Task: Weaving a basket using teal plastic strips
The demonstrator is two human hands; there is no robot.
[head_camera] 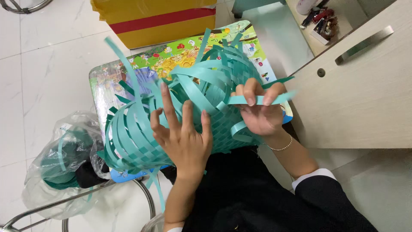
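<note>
While the left hand [182,135] presses spread-fingered on the woven basket [171,116], the right hand's [259,114] grip pinches a teal strip [257,99].

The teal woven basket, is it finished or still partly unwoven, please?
Partly unwoven: the basket has a woven base, but loose strips stick out; the right hand pinches one.

One woven basket [180,124], two hands, one box [159,21].

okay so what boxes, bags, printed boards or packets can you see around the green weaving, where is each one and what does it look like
Cardboard box: top centre on the floor, yellow with a red band.
Printed board: under the woven teal strips, rectangular, many-coloured cartoon pictures.
Plastic bag: lower left, clear and crumpled, teal strips inside.
Small packets: top right on the shelf, red and dark, too small to tell.
</note>
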